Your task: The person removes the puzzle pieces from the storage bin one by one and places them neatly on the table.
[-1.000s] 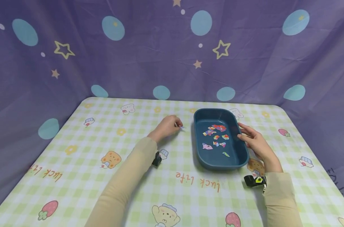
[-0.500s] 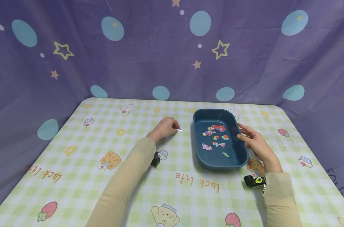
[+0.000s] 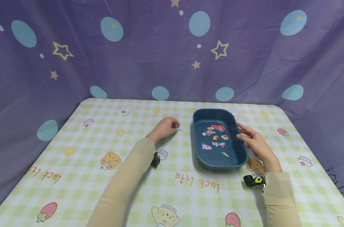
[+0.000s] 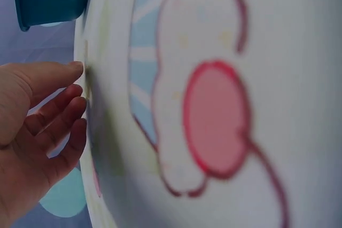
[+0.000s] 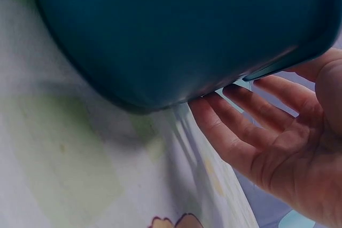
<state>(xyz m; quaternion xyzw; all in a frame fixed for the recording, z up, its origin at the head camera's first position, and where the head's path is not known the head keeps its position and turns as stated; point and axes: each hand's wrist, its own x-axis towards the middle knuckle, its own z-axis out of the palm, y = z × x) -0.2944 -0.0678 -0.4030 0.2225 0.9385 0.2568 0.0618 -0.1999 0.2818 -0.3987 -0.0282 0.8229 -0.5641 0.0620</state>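
My left hand (image 3: 165, 126) rests low over the table, left of a dark teal plastic tub (image 3: 198, 151). By its fingertips lies a small thin cutout (image 3: 179, 130), pale with bluish colour, too small to identify. In the left wrist view, the left thumb (image 4: 56, 76) and fingers stand slightly apart at the tablecloth. My right hand (image 3: 257, 143) holds the tub's right wall, thumb at the rim and fingers along the outside. Inside the tub lie several colourful flat cutouts, among them a pink fish-shaped one (image 3: 206, 146), a red one (image 3: 218, 128) and a green one (image 3: 225, 154).
A green-and-white checked tablecloth (image 3: 126, 189) with printed cartoon figures covers the table. Behind it hangs a purple curtain (image 3: 160, 63) with stars and blue ovals. Each wrist wears a small black camera, such as the right one (image 3: 252, 180).
My left hand has come slightly nearer with the small cutout, lowering it to the tablecloth, and its fingers have loosened. The right hand and the tub keep their places.
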